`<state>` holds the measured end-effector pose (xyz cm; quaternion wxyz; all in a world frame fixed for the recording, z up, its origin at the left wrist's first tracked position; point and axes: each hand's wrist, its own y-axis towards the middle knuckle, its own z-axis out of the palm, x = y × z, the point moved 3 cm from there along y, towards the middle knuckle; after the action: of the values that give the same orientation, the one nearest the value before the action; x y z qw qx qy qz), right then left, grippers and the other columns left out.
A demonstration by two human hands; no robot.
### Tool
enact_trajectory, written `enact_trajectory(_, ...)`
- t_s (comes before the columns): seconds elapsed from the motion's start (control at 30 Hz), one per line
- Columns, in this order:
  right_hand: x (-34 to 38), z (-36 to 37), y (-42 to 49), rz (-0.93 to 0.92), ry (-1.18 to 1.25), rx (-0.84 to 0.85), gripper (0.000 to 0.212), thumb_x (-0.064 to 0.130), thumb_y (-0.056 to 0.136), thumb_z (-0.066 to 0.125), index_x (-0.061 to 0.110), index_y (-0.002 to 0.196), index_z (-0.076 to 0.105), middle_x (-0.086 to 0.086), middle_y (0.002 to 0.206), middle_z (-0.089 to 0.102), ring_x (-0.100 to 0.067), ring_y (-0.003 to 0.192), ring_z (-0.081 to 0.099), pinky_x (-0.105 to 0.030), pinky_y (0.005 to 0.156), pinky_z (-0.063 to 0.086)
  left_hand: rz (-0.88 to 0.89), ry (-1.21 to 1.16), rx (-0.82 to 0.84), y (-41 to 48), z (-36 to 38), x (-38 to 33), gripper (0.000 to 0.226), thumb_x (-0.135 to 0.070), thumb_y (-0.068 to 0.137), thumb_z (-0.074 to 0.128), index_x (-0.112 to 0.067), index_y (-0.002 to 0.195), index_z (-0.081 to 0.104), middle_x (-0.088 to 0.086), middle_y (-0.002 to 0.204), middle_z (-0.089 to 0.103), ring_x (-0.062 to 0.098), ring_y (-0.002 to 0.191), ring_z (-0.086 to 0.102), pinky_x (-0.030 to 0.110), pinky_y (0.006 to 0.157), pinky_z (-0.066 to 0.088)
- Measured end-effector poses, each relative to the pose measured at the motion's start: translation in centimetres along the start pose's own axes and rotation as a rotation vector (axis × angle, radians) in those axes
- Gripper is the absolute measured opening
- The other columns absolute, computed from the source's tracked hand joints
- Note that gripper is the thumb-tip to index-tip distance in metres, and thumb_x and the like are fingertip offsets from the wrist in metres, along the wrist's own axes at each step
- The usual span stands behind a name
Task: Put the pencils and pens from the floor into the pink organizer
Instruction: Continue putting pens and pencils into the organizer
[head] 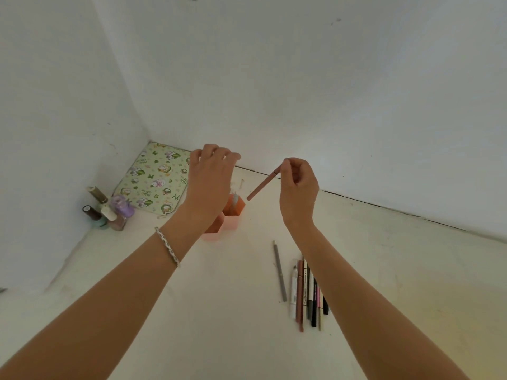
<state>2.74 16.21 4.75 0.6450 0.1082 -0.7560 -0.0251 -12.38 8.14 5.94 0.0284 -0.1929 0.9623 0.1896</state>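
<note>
My right hand (297,185) pinches the top end of a pink pencil (260,186). The pencil slants down toward the pink organizer (231,224). My left hand (211,179) is over the organizer, fingers loose, holding nothing. Maybe it touches the rim; I can't tell. More pens (308,294) and a gray pencil (280,272) lie on the floor (219,297) by my right arm.

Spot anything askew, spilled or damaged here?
Nothing spilled or damaged shows. One grey pencil lies apart from the pen bunch on the floor, angled slightly off from it.
</note>
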Motion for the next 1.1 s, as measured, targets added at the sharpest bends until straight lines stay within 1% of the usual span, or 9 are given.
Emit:
enact_trajectory(0.2,-1.9,2.6,-1.9,0.025,-0.164,0.202,0.010,0.020,0.097,0.055,0.020,0.097,0.065,0.019,0.081,0.065,0.008,0.068,0.057,-0.008,0.063,0.042,-0.054,-0.178,-0.004,-0.4,-1.8,-0.3,0.047,0.005,0.088,0.055,-0.020,0.127,0.061,-0.003,0.118,0.066,0.021,0.119,0.049,0.035,0.098,0.034)
enact_trajectory(0.27,-2.9,3.2,-2.5,0.042,-0.239,0.320,0.012,0.019,0.095,0.057,0.018,0.097,0.068,0.017,0.086,0.069,0.004,0.071,0.060,-0.014,0.067,0.044,-0.071,-0.249,-0.006,-1.3,-2.2,-1.3,0.042,0.002,0.088,0.055,-0.017,0.124,0.062,0.000,0.114,0.067,0.023,0.115,0.052,0.038,0.096,0.039)
enact_trajectory(0.4,-3.5,2.0,-2.2,0.045,-0.325,0.334,0.034,0.018,0.093,0.060,0.015,0.127,0.061,0.003,0.101,0.070,-0.010,0.073,0.062,-0.024,0.077,0.049,-0.013,-0.346,-0.041,-3.9,-1.7,-4.9,0.023,0.000,0.082,0.059,-0.011,0.102,0.064,0.003,0.092,0.065,0.024,0.087,0.059,0.038,0.077,0.048)
enact_trajectory(0.5,-3.3,-0.8,-0.9,0.058,-0.282,0.209,0.036,0.005,0.089,0.052,0.018,0.121,0.061,0.004,0.094,0.069,0.001,0.064,0.056,-0.009,0.067,0.043,-0.098,-0.383,0.227,-6.3,1.9,-8.0,0.020,-0.010,0.086,0.055,-0.016,0.105,0.057,-0.002,0.094,0.060,0.016,0.082,0.060,0.028,0.069,0.048)
enact_trajectory(0.6,-3.4,-4.1,0.3,0.097,-0.241,0.154,0.035,0.001,0.088,0.047,0.017,0.116,0.061,0.004,0.091,0.069,0.001,0.052,0.049,-0.010,0.055,0.040,-0.266,-0.333,0.556,-8.7,6.5,-10.8,0.012,-0.022,0.092,0.051,-0.015,0.101,0.055,0.000,0.091,0.059,0.017,0.081,0.061,0.029,0.066,0.049)
enact_trajectory(0.7,-3.8,-7.0,0.8,0.105,-0.265,0.135,0.030,0.002,0.088,0.047,0.018,0.108,0.064,0.002,0.091,0.069,0.000,0.051,0.048,-0.013,0.053,0.040,-0.279,-0.198,0.702,-10.6,9.7,-12.4,0.024,-0.039,0.096,0.050,-0.017,0.101,0.059,0.001,0.097,0.064,0.019,0.087,0.064,0.027,0.064,0.040)
enact_trajectory(0.83,-5.0,-10.0,0.5,0.151,-0.322,0.151,0.024,0.005,0.090,0.049,0.016,0.099,0.067,-0.001,0.091,0.070,-0.013,0.069,0.059,-0.024,0.065,0.049,-0.271,-0.135,0.778,-11.8,11.5,-13.3,0.034,-0.046,0.093,0.060,-0.016,0.109,0.062,0.001,0.104,0.067,0.020,0.096,0.066,0.026,0.068,0.042)
enact_trajectory(0.97,-7.0,-11.1,-0.4,0.226,-0.538,0.316,0.018,0.010,0.089,0.051,0.015,0.095,0.068,0.005,0.089,0.066,-0.014,0.068,0.061,-0.021,0.064,0.048,-0.375,-0.316,0.672,-9.7,10.6,-12.5,0.019,-0.030,0.097,0.056,-0.012,0.100,0.061,0.004,0.096,0.067,0.020,0.081,0.065,0.028,0.064,0.048)
enact_trajectory(1.1,-9.2,-10.2,-2.0,0.280,-0.929,0.631,0.020,0.015,0.082,0.058,-0.002,0.083,0.069,-0.013,0.085,0.069,-0.025,0.076,0.066,-0.039,0.076,0.057,-0.389,-0.489,0.390,-6.3,7.8,-11.4,0.015,-0.025,0.097,0.051,-0.013,0.088,0.056,0.003,0.081,0.065,0.013,0.059,0.056,0.026,0.050,0.039)
